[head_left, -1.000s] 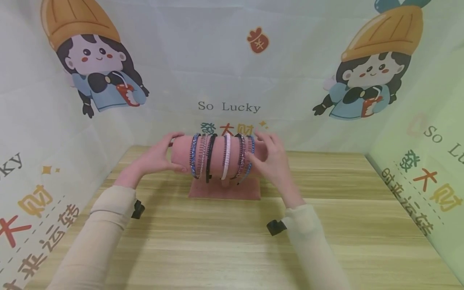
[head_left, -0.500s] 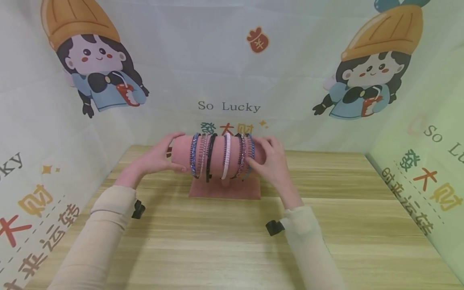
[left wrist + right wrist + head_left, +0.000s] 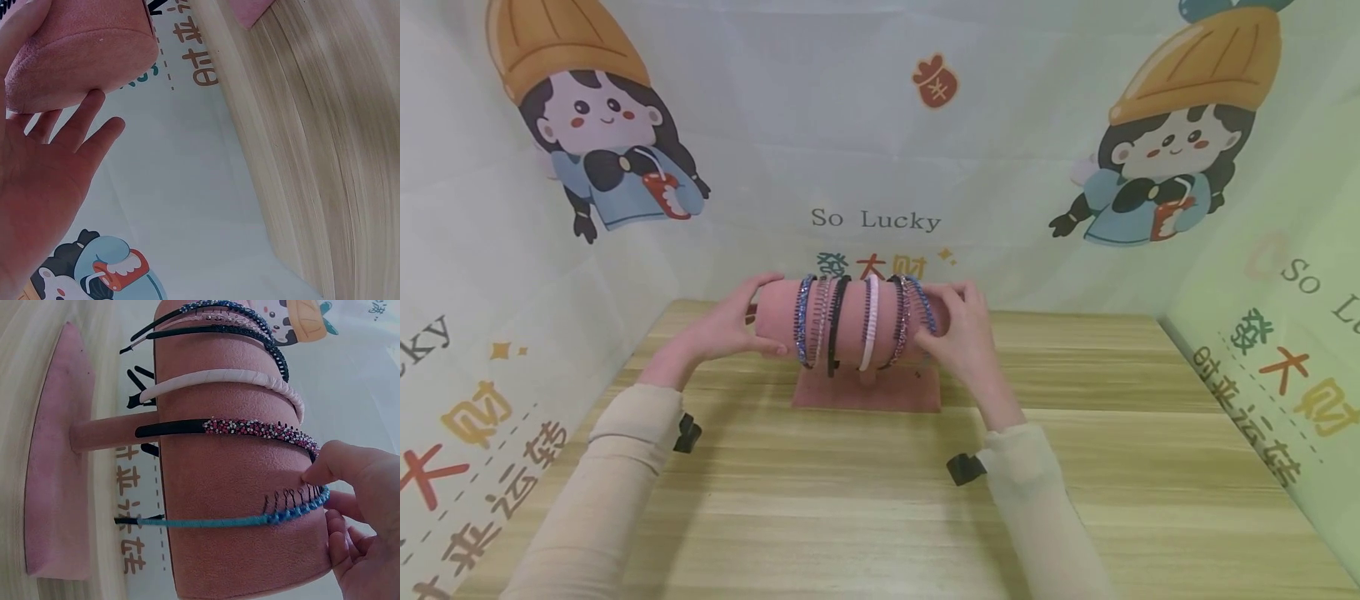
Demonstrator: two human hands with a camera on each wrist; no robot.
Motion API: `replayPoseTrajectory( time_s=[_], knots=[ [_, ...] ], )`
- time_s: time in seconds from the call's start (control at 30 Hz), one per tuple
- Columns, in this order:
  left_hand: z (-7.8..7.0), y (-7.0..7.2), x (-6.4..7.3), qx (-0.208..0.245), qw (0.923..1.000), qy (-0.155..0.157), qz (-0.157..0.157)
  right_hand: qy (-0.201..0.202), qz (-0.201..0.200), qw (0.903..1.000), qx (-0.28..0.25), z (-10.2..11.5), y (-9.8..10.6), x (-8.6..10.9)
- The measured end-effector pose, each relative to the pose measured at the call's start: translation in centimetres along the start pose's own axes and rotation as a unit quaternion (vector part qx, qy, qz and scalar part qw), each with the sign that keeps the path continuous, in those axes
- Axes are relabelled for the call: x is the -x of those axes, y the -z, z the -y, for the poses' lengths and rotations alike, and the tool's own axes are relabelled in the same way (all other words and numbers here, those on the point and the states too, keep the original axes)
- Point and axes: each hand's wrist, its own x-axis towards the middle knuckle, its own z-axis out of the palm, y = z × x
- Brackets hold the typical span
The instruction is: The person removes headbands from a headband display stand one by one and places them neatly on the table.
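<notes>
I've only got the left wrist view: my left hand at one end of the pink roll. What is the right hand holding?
Observer: The right hand pinches the blue headband between thumb and fingers.
Operator: Which one sits next to it on the roll?
Observer: A black headband set with pink and white beads.
Operator: And what holds the roll up?
Observer: A pink post joins the roll to a flat base.

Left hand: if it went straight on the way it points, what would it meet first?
The left hand would likely meet the end of the pink roll first; its thumb and fingers reach around that end. How much gap lies before the palm is hard to judge.
</notes>
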Motion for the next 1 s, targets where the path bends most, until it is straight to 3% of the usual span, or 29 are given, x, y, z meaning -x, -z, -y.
replayPoseTrajectory(
  time_s=[0.53, 0.8, 1.0],
  knots=[
    [0.32, -0.05, -0.01, 0.009, 0.9999, 0.004, -0.003, -0.030, -0.029, 0.9990, -0.016, 0.74, 0.16, 0.47],
    [0.33, -0.17, 0.08, 0.006, 0.9999, 0.007, -0.004, 0.006, -0.045, 0.9987, -0.025, 0.49, -0.09, 0.68],
    [0.31, -0.09, 0.12, 0.005, 1.0000, 0.001, 0.003, 0.039, -0.080, 0.9960, 0.013, -0.02, -0.09, 0.75]
  ],
)
